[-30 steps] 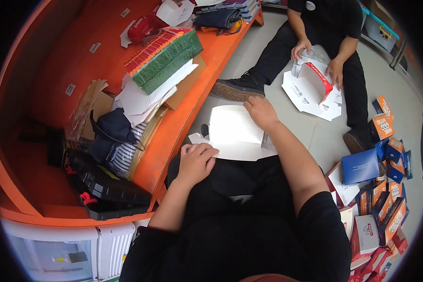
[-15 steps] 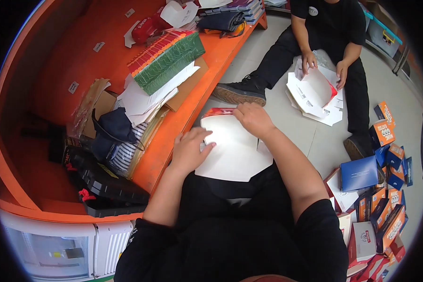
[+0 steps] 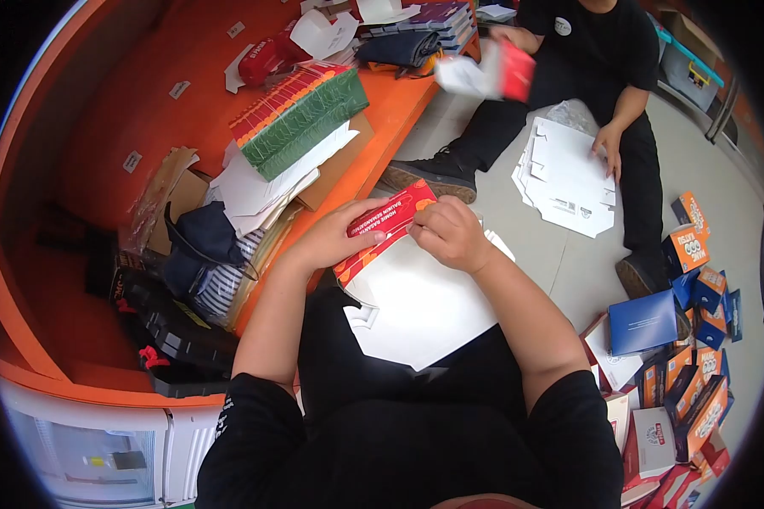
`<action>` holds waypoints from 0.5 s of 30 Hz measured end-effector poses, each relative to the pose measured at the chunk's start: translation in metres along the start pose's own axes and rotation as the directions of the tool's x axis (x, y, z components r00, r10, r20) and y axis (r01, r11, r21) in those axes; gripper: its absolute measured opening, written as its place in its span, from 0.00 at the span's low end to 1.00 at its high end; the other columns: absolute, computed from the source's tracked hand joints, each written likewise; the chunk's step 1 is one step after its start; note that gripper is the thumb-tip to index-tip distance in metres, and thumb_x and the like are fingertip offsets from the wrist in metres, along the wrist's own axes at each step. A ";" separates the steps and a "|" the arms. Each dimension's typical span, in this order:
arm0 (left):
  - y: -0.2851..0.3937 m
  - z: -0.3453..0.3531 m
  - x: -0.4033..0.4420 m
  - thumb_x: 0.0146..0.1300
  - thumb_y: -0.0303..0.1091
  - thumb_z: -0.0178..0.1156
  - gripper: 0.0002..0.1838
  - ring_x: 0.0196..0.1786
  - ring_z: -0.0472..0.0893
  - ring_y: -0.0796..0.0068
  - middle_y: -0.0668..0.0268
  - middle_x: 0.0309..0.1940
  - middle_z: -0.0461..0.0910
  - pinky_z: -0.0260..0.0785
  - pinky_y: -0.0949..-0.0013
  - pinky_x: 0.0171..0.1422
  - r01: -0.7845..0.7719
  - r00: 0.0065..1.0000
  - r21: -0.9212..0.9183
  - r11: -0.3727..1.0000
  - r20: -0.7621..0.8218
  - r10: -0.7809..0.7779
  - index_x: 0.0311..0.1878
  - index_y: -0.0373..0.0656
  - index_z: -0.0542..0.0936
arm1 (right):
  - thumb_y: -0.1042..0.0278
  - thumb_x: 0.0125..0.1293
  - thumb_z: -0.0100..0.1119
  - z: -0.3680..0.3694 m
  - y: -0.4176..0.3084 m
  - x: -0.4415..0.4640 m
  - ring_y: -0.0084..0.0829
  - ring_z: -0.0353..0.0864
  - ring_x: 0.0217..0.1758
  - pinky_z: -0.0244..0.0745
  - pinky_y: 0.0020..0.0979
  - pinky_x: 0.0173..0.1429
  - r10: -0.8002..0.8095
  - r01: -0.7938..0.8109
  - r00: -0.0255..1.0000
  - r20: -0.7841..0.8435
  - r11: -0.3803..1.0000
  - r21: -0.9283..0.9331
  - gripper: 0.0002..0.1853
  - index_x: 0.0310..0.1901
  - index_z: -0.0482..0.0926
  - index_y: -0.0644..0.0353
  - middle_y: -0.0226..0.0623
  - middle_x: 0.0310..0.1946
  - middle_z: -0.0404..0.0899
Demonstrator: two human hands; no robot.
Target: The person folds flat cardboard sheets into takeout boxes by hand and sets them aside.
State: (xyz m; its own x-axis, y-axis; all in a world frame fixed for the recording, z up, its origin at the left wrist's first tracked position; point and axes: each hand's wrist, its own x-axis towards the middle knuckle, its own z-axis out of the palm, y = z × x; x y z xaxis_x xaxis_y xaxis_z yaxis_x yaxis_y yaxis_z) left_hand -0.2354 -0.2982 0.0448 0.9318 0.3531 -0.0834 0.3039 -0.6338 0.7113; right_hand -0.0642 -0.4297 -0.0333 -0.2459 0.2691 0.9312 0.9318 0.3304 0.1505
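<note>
Over my lap lies a partly folded cardboard box (image 3: 424, 297), its white inside facing up. Along its far side a red printed wall (image 3: 403, 208) with white lettering stands folded up. My left hand (image 3: 345, 233) is closed on the left part of that wall, thumb on the printed face and the other fingers behind. At the wall's right end, my right hand (image 3: 452, 233) has its fingers curled over the cardboard edge. A slotted white flap (image 3: 361, 317) sticks out at the near left. The fingertips of my right hand are partly hidden.
Opposite, a seated person holds a blurred red-and-white box (image 3: 492, 72) over flat white blanks (image 3: 569, 178). Folded boxes (image 3: 692, 382) pile up on the right floor. An orange shelf (image 3: 378, 161) at left carries a green-and-red carton (image 3: 306, 119), papers and a black case (image 3: 174, 331).
The box on my lap has turned, bringing its red wall up between my hands. My left hand has closed on it. The other person has lifted a box up and to the left.
</note>
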 end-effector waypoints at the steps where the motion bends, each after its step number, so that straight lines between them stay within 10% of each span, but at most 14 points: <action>1: -0.010 0.007 0.001 0.55 0.42 0.63 0.28 0.58 0.70 0.62 0.58 0.55 0.70 0.62 0.63 0.62 -0.019 0.999 -0.016 1.000 -0.037 0.019 0.59 0.48 0.71 | 0.70 0.48 0.57 0.001 0.001 -0.001 0.27 0.73 0.36 0.69 0.30 0.44 0.002 -0.002 1.000 0.000 1.000 0.002 0.05 0.29 0.72 0.55 0.28 0.33 0.74; 8: -0.028 0.030 -0.014 0.54 0.37 0.64 0.19 0.59 0.69 0.62 0.59 0.58 0.67 0.64 0.64 0.61 -0.261 0.908 0.136 0.956 -0.300 0.291 0.50 0.47 0.78 | 0.70 0.49 0.57 -0.002 0.000 -0.004 0.26 0.74 0.38 0.69 0.31 0.46 0.006 -0.004 0.998 0.061 1.000 -0.030 0.05 0.29 0.73 0.54 0.28 0.33 0.74; 15: -0.019 0.033 -0.026 0.52 0.37 0.66 0.35 0.61 0.66 0.60 0.58 0.60 0.64 0.59 0.63 0.65 -0.150 0.972 0.138 0.979 -0.163 0.172 0.65 0.53 0.64 | 0.70 0.50 0.56 -0.004 -0.002 0.000 0.26 0.75 0.38 0.69 0.31 0.46 -0.041 0.041 0.996 0.082 0.999 -0.003 0.04 0.29 0.73 0.54 0.28 0.33 0.75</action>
State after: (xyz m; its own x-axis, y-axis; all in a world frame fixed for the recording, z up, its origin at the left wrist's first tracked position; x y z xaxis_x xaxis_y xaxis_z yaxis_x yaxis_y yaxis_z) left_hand -0.2591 -0.3184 0.0102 0.9253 0.3463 0.1545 0.1853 -0.7684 0.6126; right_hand -0.0647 -0.4342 -0.0325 -0.3050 0.3290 0.8937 0.9216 0.3387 0.1898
